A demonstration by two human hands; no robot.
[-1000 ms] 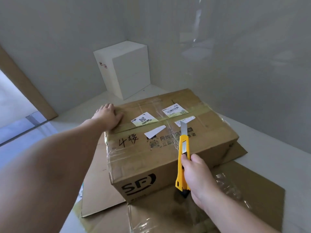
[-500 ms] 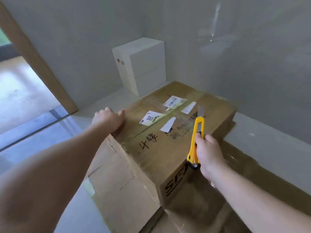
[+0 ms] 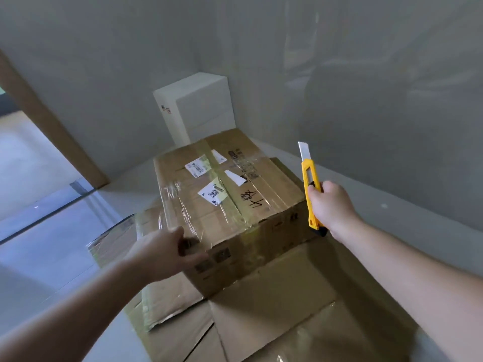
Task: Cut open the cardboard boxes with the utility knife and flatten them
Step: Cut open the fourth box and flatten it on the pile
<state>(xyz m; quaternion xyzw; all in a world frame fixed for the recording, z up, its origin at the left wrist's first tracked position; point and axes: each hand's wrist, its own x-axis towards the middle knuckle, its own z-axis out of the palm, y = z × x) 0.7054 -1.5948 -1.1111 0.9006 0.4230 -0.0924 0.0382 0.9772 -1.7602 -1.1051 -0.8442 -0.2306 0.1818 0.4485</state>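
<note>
Knife (image 3: 311, 189) upright in right hand (image 3: 332, 207), blade up.

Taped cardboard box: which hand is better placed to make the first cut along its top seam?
Right. The right hand already grips the yellow utility knife, blade out, beside the taped cardboard box. The left hand holds the box's near corner, likely steadying it.

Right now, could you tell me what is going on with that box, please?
A person is getting ready to cut open a taped cardboard box that sits on flattened cardboard on the floor. The left hand grips the box's near corner, while the right hand holds a yellow utility knife beside the box, blade out and pointing up, clear of the tape. The box is still sealed. A white box stands in the corner behind.
</note>
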